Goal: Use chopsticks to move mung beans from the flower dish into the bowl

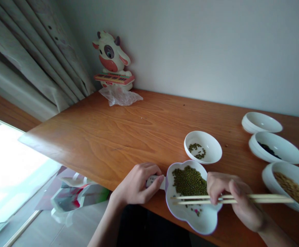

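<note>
My left hand is closed around the short handle of a white, scalloped dish with a lilac rim. Green mung beans are heaped in the dish's far part, and a few loose beans with a small pink speck lie nearer me. In my right hand is a pair of wooden chopsticks, held nearly level, their tips over the dish near the beans. No bean shows between the tips. Just beyond the dish stands a round white bowl with some mung beans on its bottom.
Along the right are a white bowl, another bowl with dark bits, and a bowl of tan kernels. A cow toy keyboard and crumpled plastic bag sit at the back left. Bags lie below the table's left edge.
</note>
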The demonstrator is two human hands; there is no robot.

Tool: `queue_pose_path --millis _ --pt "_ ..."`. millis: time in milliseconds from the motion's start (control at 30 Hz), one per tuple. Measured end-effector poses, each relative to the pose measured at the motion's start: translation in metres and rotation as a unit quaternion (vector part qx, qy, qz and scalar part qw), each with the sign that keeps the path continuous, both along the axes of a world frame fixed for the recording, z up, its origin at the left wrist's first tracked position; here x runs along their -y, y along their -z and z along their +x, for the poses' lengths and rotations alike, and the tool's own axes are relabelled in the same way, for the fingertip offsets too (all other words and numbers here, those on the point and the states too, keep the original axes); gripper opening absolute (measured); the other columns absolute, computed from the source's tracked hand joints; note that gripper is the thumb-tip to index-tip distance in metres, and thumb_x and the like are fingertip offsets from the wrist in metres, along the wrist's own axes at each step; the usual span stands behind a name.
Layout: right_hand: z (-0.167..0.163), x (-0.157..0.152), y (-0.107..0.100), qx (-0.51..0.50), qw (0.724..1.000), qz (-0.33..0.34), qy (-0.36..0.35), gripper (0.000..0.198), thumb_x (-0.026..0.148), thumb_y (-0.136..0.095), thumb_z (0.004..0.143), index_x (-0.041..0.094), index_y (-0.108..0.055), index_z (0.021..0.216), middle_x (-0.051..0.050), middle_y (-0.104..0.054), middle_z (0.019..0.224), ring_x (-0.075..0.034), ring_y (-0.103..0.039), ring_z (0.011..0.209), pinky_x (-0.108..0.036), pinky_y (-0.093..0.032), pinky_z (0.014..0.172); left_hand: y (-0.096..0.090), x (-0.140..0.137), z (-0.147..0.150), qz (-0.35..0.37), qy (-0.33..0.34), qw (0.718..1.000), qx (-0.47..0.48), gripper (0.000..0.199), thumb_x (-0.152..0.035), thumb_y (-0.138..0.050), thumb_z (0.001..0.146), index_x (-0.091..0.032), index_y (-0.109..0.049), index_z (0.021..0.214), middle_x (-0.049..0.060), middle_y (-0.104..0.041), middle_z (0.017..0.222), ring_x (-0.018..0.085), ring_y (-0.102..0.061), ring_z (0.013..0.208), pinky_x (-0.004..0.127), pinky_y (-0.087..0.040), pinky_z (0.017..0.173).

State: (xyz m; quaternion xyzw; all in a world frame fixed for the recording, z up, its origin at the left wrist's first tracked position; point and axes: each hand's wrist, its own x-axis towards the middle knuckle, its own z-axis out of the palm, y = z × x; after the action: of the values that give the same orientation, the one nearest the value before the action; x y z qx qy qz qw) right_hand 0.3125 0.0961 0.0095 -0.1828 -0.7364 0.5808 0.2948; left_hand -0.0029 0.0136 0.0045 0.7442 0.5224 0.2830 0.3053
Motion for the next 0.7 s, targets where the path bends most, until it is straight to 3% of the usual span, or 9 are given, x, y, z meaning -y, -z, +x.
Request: queue_pose_path --millis 200,333,567,700 --pt "0.002 -0.003 -0.011 -0.04 0.996 -0.007 0.073 0.074 0.074 -0.02 0.105 0.025 -0.07 0.079 -0.004 -0.06 0.069 -0.021 -0.055 0.066 -0.036 -0.045 0.063 0.0 0.0 0.0 -0.002 0.004 1.0 -0.002 0.026 -0.034 -0.049 0.107 -0.019 -0.064 0.093 0.004 -0.069 0.089 0.017 -0.062 0.078 0.029 -0.046 0.073" --pt "0.005 -0.005 -0.01 -0.022 0.998 0.018 0.061 0.08 0.082 -0.016 0.099 0.025 -0.069 0.081 -0.005 -0.061 0.072 -0.023 -0.055 0.067 -0.037 -0.045 0.063 0.0 0.0 0.0 0.001 0.0 1.0 -0.003 0.025 -0.033 -0.049 0.107 -0.019 -0.065 0.093 0.004 -0.07 0.09 0.017 -0.063 0.079 0.029 -0.046 0.074" --pt "0.002 -0.004 0.004 0.033 0.994 0.097 0.037 0.056 0.049 -0.029 0.113 0.023 -0.071 0.085 -0.006 -0.064 0.074 -0.021 -0.06 0.07 -0.038 -0.043 0.067 -0.001 0.001 0.0 0.001 0.003 1.0 -0.003 0.023 -0.032 -0.05 0.106 -0.019 -0.065 0.093 0.004 -0.071 0.09 0.017 -0.063 0.079 0.029 -0.046 0.074" --pt "0.001 -0.003 0.003 0.013 0.993 0.1 0.058 0.06 0.051 -0.029 0.112 0.023 -0.072 0.081 -0.006 -0.064 0.071 -0.02 -0.059 0.065 -0.037 -0.042 0.064 -0.001 0.001 0.0 0.002 0.001 1.0 -0.003 0.023 -0.032 -0.05 0.106 -0.019 -0.065 0.093 0.005 -0.071 0.091 0.017 -0.064 0.079 0.03 -0.047 0.074"
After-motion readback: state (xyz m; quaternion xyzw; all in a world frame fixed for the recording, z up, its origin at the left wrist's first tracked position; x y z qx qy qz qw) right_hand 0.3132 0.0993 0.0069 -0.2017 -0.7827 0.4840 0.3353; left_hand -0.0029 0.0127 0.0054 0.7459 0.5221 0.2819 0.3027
